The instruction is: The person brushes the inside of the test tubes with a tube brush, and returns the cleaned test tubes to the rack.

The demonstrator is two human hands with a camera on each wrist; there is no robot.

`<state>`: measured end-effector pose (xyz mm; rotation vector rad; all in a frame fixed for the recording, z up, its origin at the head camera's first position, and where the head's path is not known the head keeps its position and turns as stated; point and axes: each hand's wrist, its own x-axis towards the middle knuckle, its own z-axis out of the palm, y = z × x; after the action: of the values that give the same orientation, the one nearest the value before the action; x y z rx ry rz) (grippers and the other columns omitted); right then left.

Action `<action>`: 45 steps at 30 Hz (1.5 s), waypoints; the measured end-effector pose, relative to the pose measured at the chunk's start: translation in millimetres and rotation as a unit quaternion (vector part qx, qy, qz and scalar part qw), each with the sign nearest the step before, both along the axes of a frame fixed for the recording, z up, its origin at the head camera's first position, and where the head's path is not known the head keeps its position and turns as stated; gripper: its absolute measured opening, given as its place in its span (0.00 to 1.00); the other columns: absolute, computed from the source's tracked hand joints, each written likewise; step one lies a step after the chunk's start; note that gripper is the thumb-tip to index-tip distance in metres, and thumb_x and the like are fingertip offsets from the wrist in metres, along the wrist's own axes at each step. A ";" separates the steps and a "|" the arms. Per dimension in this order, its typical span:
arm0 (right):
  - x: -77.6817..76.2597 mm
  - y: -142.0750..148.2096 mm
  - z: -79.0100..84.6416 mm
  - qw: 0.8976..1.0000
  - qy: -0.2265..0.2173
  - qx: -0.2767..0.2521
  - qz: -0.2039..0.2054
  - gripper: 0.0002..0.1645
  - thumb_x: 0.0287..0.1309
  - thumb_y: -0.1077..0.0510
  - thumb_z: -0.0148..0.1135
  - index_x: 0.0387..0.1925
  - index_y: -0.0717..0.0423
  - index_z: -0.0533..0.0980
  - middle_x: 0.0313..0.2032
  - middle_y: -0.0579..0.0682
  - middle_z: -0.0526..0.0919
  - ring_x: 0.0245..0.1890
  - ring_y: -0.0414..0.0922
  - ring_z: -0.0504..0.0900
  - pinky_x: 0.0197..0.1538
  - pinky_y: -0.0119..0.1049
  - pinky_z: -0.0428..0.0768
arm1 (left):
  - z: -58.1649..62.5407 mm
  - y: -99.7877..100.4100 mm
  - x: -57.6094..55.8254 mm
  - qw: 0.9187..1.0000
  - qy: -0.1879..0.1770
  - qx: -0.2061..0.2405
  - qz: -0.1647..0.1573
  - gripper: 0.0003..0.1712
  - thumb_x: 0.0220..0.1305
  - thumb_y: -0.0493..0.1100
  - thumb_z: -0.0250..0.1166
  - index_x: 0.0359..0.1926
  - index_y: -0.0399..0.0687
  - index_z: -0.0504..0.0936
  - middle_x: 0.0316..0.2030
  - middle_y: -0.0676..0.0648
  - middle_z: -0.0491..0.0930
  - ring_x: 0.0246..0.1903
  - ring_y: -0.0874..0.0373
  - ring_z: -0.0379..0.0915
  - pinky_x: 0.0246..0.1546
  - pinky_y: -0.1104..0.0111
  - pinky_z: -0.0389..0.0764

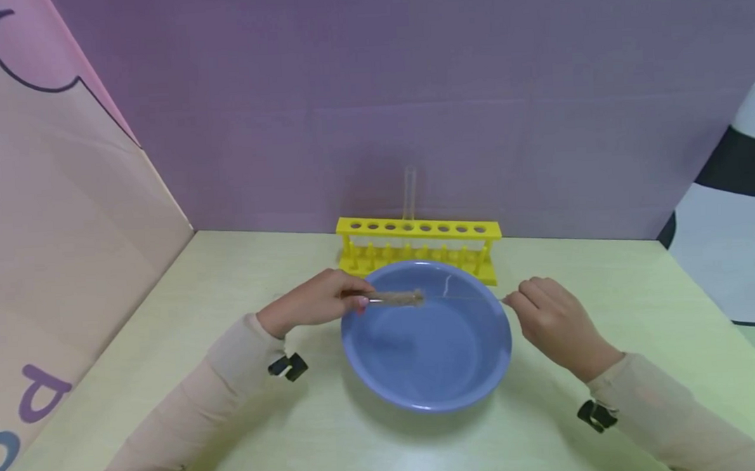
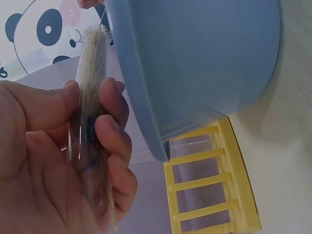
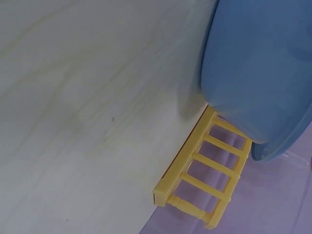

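In the head view my left hand (image 1: 320, 298) grips a clear test tube (image 1: 386, 300) lying nearly level over a blue basin (image 1: 428, 374). Inside the tube is a test tube brush (image 2: 96, 35); its pale bristles fan out at the mouth in the left wrist view. Thumb and curled fingers wrap the glass from both sides. A thin wire handle (image 1: 465, 298) runs from the bristles across the basin to my right hand (image 1: 552, 319), which pinches its far end just outside the basin's right rim. The right wrist view barely catches that hand.
Behind the basin stands a yellow test tube rack (image 1: 418, 227), with another clear test tube (image 1: 409, 192) upright in one of its holes. A purple wall (image 1: 252, 128) rises behind the pale wooden table (image 1: 227, 270). Printed panels flank the table on both sides.
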<state>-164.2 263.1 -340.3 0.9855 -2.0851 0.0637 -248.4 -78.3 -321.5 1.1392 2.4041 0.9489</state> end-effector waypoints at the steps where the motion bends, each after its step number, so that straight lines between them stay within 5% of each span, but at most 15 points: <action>1: 0.1 -0.4 0.0 1.000 -0.005 -0.003 -0.001 0.28 0.70 0.59 0.31 0.24 0.66 0.75 0.20 0.53 0.71 0.21 0.48 0.68 0.26 0.39 0.70 | -0.1 0.2 -0.1 1.000 -0.001 0.000 0.002 0.13 0.67 0.35 0.56 0.48 0.38 0.82 0.29 0.45 0.82 0.27 0.61 0.71 0.30 0.72 0.75; 15: 1.1 -3.9 7.1 0.997 -0.070 -0.020 -0.006 0.28 0.72 0.51 0.38 0.20 0.61 0.73 0.19 0.48 0.68 0.21 0.43 0.67 0.24 0.36 0.73 | -1.2 1.8 3.2 1.000 0.020 0.011 0.009 0.14 0.65 0.35 0.59 0.50 0.38 0.82 0.31 0.44 0.83 0.22 0.63 0.66 0.22 0.73 0.67; 19: 2.6 -5.4 11.6 0.994 -0.103 -0.018 -0.017 0.12 0.51 0.65 0.68 0.20 0.59 0.73 0.19 0.47 0.69 0.21 0.41 0.68 0.25 0.35 0.75 | -0.7 2.7 5.0 0.999 0.024 0.014 0.015 0.15 0.64 0.35 0.60 0.51 0.38 0.81 0.32 0.44 0.83 0.20 0.63 0.64 0.21 0.74 0.65; 22: 3.0 -6.5 14.4 0.991 -0.133 -0.019 -0.026 0.19 0.29 0.75 0.75 0.19 0.57 0.73 0.20 0.45 0.71 0.22 0.40 0.70 0.26 0.34 0.77 | -0.9 3.3 6.0 0.999 0.032 0.012 0.020 0.15 0.64 0.35 0.61 0.51 0.38 0.81 0.34 0.44 0.84 0.19 0.63 0.63 0.20 0.74 0.64; 32: 0.0 -9.0 21.6 0.976 -0.212 -0.043 -0.023 0.20 0.32 0.78 0.71 0.18 0.54 0.73 0.21 0.41 0.75 0.23 0.38 0.75 0.27 0.31 0.78 | -2.7 4.7 7.3 0.997 0.064 0.017 0.027 0.16 0.63 0.36 0.62 0.52 0.39 0.81 0.37 0.47 0.84 0.18 0.63 0.61 0.21 0.74 0.64; 45: -7.2 -11.7 36.5 0.931 -0.360 -0.049 -0.035 0.15 0.42 0.72 0.71 0.18 0.53 0.75 0.20 0.40 0.77 0.20 0.32 0.69 0.23 0.29 0.72 | -5.9 10.0 8.0 0.995 0.087 0.019 0.036 0.15 0.61 0.36 0.64 0.50 0.42 0.83 0.35 0.49 0.84 0.22 0.62 0.65 0.23 0.74 0.67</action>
<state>-171.4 251.4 -303.7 0.9031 -2.7424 0.5619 -240.4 -68.3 -327.4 1.2025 2.5913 0.9576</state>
